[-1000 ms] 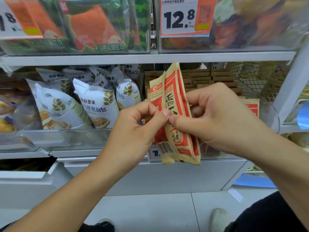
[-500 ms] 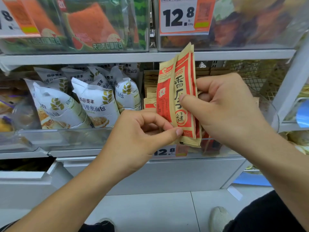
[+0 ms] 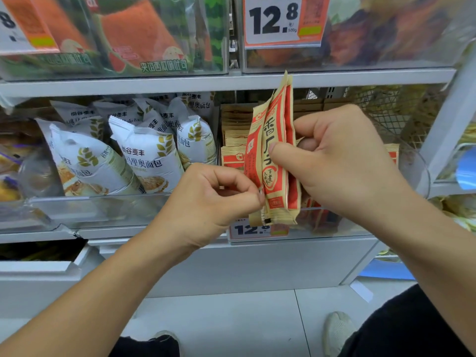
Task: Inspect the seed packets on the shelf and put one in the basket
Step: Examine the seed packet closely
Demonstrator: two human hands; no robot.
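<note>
Floor tiles [image 3: 231, 320] lie nearest, pale grey, with our shoes [image 3: 337, 331] at the bottom edge. Above them our forearms reach toward the shelf [image 3: 231, 79]. Our right hand [image 3: 342, 161] clamps the upright seed packets [image 3: 275, 161], tan and red, thumb pressed across the printed front and fingers curled behind. Our left hand [image 3: 213, 199] sits just beside them, lower, its thumb and forefinger pinching the lower left edge of the front packet. We hold the packets in the air, in front of the shelf's right compartment, their top corner overlapping the front edge of the shelf above. Behind them more of the same packets [image 3: 234, 140] stand stacked in that compartment, with a price label [image 3: 255, 229] on its front rail. In the left compartment lean white bread bags [image 3: 146, 155]. On the top shelf we see a price tag [image 3: 283, 20] reading 12.8 and watermelon-print bags [image 3: 139, 37].
</note>
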